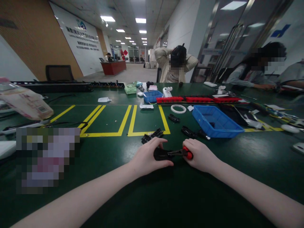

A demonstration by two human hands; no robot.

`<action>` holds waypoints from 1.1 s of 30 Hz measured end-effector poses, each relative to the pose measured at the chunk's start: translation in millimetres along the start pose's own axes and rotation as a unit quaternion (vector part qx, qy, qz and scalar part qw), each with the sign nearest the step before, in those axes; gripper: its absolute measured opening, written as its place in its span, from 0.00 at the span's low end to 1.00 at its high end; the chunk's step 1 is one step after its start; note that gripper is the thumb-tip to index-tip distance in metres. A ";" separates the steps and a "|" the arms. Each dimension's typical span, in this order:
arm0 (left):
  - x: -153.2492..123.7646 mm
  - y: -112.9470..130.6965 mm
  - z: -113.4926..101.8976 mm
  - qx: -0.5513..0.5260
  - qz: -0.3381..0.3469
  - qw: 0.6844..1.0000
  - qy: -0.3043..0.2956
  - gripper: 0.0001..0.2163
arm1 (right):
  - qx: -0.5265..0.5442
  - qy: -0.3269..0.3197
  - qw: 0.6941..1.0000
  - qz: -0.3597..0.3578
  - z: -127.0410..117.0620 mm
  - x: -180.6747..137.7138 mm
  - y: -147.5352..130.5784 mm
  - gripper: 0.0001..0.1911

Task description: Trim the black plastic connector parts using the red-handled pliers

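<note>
My left hand (146, 155) holds a black curved plastic piece (160, 154) between the thumb and fingers, low over the green table. In my right hand (201, 154) is a pair of pliers (176, 153) with red handles, the fist wrapped round them. The plier jaws point left and meet the right end of the black piece; whether they grip it I cannot tell. Just beyond my left hand lie similar black parts (153, 136). Another black part (189, 131) rests past my right hand, beside the blue bin (222, 132).
Yellow tape lines (102, 135) mark the green table (114, 152). A white ring (178, 109), red strips (199, 99) and a smaller blue bin (153, 96) lie farther back. A plastic package (28, 103) stands at left. A person (175, 65) sits opposite; others are at right.
</note>
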State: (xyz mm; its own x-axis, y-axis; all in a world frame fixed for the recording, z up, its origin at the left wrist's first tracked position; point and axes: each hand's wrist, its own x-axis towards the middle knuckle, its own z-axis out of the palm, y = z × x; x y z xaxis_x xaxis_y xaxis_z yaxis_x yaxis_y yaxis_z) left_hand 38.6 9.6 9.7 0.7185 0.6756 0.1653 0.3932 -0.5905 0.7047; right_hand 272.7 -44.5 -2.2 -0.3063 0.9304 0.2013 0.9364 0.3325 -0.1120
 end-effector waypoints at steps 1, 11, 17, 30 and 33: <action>0.1 -0.3 -0.1 -0.011 -0.001 1.000 0.004 0.29 | 0.002 0.000 1.000 0.002 0.2 -0.3 0.3 0.07; -1.9 -6.1 1.6 -0.088 0.048 0.994 0.032 0.30 | 0.013 0.006 1.000 0.011 -0.3 -1.0 -0.1 0.07; -2.2 -5.1 -0.5 -0.132 0.037 0.990 0.029 0.28 | 0.012 0.009 1.000 0.022 -0.2 -1.5 -0.5 0.08; -8.2 1.7 15.0 -0.158 -0.008 0.987 -0.015 0.36 | -0.034 0.014 0.999 -0.024 3.6 -2.8 -1.0 0.05; -7.2 2.8 16.2 -0.127 -0.009 0.992 -0.023 0.41 | -0.053 0.013 0.997 -0.048 4.6 -3.0 -1.5 0.04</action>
State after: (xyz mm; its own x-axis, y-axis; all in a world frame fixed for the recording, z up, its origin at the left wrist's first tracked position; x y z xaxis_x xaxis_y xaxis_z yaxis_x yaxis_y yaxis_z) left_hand 43.8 -4.0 -0.7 0.7402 0.6609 0.1240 0.2527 -0.4444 0.8595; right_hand 271.3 -47.1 -7.0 -0.3930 0.8901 0.2309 0.9159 0.4012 0.0123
